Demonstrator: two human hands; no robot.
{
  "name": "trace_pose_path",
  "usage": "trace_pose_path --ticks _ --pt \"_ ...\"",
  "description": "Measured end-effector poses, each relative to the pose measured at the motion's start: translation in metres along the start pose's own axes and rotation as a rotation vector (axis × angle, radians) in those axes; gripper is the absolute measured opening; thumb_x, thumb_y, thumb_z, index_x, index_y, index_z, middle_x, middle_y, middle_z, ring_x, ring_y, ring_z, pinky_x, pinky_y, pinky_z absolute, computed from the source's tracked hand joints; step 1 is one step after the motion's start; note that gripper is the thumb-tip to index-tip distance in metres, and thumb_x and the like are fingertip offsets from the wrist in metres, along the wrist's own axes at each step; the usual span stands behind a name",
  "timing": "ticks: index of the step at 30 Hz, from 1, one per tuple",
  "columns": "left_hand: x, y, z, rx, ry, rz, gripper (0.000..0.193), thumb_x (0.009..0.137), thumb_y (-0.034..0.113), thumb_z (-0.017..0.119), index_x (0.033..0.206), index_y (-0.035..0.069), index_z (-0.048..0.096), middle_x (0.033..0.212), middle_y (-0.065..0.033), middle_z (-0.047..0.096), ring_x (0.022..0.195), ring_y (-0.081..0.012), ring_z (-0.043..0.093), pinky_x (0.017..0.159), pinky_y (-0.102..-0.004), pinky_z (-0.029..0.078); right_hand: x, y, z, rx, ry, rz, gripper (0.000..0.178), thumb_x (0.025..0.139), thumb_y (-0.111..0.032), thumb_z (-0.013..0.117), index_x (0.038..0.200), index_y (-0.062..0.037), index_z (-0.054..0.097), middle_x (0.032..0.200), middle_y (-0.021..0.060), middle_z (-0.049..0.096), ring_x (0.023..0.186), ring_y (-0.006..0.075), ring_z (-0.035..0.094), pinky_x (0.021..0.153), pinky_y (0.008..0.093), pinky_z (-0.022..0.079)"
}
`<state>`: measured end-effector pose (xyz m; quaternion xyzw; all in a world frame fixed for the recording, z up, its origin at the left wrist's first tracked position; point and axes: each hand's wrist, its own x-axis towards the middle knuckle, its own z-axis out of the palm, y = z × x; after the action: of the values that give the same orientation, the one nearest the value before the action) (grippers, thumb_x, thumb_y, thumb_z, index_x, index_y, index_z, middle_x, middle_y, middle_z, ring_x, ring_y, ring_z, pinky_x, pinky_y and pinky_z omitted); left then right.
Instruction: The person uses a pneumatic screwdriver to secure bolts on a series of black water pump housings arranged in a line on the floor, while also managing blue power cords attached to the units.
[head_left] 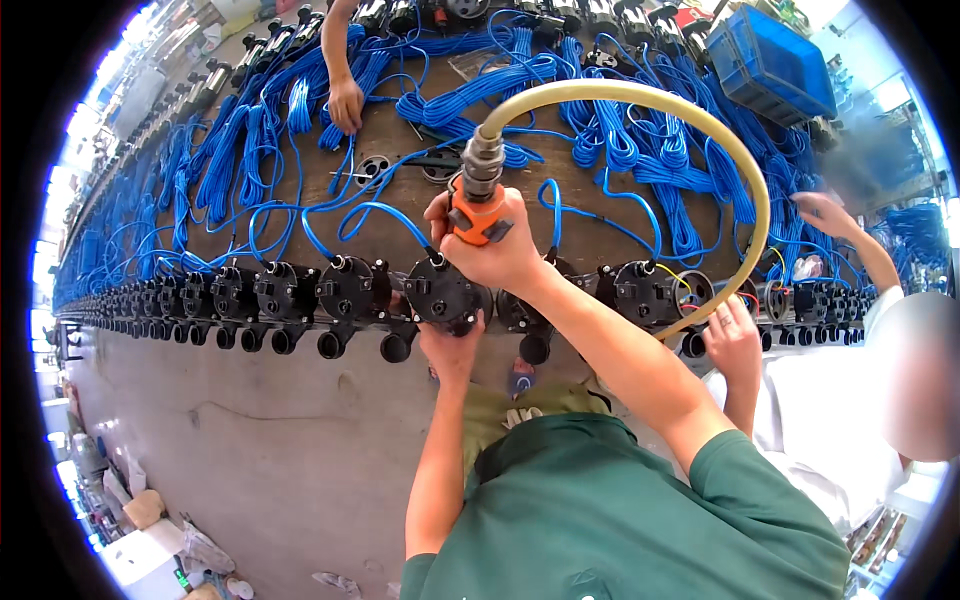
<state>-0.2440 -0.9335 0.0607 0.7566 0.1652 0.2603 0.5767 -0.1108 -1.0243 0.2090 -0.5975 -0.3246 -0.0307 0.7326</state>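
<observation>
My right hand [512,250] is wrapped round an orange air screwdriver [482,215], held above a black round pump housing [440,298]. A yellowish air hose [700,118] joins the tool's metal fitting and arcs off to the right. The tool's working tip is hidden behind my hand. From the near side my left hand [452,352] grips the lower edge of that same housing, its fingers partly hidden beneath. A blue cable [385,210] comes out of the housing's top. More housings like it, such as the one at left [350,288], stand in a row.
Bundles of blue cable [480,95] cover the brown bench [330,215]. At the far right is a blue crate [770,65]. A co-worker's hand [345,105] reaches in across the bench; at right, a person in white [810,420] works close to my arm.
</observation>
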Motion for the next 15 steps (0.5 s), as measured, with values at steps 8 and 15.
trace_pose_path --ticks 8,15 --pt "-0.001 -0.030 -0.008 0.128 -0.007 -0.007 0.090 0.062 0.019 0.093 0.135 -0.002 0.046 0.104 -0.0139 0.071 0.087 -0.0219 0.071 0.078 -0.0348 0.057 0.002 0.001 0.012 0.006 0.029 0.008 0.028 0.072 0.006 0.061 0.100 0.0039 0.062 0.086 0.0090 0.069 0.076 0.0148 0.067 0.069 0.0293 0.056" --pt "0.013 -0.035 -0.021 -0.066 -0.074 0.063 0.117 0.056 0.021 0.097 0.150 -0.001 0.030 0.137 -0.0202 0.055 0.122 -0.0298 0.059 0.101 -0.0386 0.048 0.005 0.007 0.019 0.069 0.115 0.062 0.038 0.076 0.008 0.061 0.113 0.0016 0.058 0.099 0.0125 0.070 0.083 0.0158 0.068 0.068 0.0289 0.056"
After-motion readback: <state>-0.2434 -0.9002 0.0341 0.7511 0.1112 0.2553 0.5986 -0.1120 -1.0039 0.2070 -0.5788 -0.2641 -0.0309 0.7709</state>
